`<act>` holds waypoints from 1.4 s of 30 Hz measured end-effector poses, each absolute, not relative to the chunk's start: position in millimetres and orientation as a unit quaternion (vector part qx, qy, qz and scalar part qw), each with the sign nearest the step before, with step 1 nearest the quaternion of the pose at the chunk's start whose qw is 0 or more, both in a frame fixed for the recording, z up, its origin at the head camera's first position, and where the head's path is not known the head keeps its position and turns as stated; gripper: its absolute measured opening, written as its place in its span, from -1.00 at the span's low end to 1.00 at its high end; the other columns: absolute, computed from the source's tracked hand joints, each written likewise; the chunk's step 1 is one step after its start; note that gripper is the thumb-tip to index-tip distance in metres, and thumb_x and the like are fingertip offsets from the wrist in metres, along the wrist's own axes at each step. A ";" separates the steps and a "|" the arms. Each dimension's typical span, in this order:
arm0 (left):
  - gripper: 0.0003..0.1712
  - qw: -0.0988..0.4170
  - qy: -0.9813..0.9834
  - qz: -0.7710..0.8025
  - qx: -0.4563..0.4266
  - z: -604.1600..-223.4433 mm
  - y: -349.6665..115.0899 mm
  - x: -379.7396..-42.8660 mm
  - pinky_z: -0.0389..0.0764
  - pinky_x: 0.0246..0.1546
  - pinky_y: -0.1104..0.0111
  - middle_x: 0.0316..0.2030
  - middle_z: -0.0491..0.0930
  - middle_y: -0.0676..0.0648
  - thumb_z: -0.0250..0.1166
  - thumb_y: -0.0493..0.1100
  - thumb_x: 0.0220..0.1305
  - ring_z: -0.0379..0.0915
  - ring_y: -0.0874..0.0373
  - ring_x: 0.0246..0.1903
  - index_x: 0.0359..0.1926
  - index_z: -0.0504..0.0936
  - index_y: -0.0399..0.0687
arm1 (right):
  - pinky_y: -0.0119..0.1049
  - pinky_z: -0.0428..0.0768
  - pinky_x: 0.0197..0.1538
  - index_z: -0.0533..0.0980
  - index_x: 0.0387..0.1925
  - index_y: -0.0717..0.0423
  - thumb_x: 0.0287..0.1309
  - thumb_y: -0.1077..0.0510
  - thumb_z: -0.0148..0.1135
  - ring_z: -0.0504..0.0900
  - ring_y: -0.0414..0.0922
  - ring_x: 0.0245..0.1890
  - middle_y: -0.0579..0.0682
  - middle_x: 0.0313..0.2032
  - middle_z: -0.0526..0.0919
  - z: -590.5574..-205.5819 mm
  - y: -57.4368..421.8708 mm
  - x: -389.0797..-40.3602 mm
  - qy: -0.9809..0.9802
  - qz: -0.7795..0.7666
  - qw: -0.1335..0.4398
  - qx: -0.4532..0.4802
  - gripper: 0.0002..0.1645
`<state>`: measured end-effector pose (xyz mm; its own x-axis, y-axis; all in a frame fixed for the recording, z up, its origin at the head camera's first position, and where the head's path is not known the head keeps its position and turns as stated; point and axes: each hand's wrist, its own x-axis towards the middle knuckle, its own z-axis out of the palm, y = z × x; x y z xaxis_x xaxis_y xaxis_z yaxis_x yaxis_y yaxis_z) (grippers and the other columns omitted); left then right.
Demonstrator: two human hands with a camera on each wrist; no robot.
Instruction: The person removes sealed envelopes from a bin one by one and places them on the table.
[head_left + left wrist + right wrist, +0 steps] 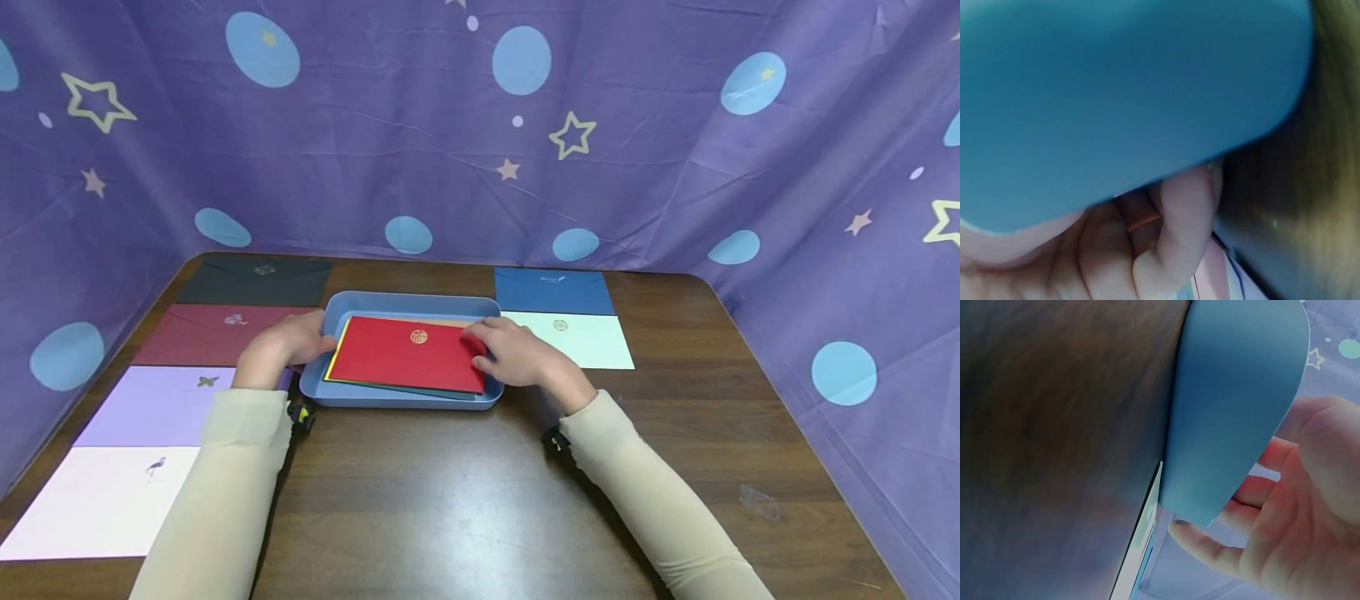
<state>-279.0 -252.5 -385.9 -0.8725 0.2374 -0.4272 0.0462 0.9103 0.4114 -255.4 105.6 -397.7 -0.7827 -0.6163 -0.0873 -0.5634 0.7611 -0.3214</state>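
A blue tray [397,402] holds a stack of envelopes, with a red envelope [408,358] bearing a gold emblem on top. Yellow, orange and dark green edges peek out beneath it. My left hand [285,342] grips the tray's left side, thumb over the rim and fingers outside; in the left wrist view the tray wall hides part of that hand [1147,244]. Reaching over the right rim, my right hand [517,352] has its fingertips at the red envelope's right end. Its fingers [1254,500] look loosely bent behind the tray wall in the right wrist view.
Left of the tray lie a dark green envelope [255,283], a maroon one [187,333], a lilac one [150,408] and a white one [90,500]. On the right are a blue envelope [551,292] and a pale green one [592,342]. A purple curtain [637,167] surrounds the table [450,508].
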 end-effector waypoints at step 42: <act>-0.66 0.229 0.952 0.186 0.082 -384.0 -253.9 -277.8 0.53 -0.26 0.15 -0.27 0.49 -0.27 0.15 -0.13 0.56 0.51 -0.10 -0.28 0.01 0.37 -0.39 | -0.22 0.69 -0.13 0.60 0.13 0.16 0.45 0.19 0.28 0.75 0.08 -0.20 0.06 -0.16 0.74 -388.7 107.7 -255.2 0.878 -0.426 0.104 -0.192 -0.71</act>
<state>-277.8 -253.9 -384.0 -0.8820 0.2415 -0.4048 0.0709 0.9170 0.3926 -255.2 107.7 -388.7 -0.9045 -0.4260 -0.0191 -0.2484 0.5627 -0.7884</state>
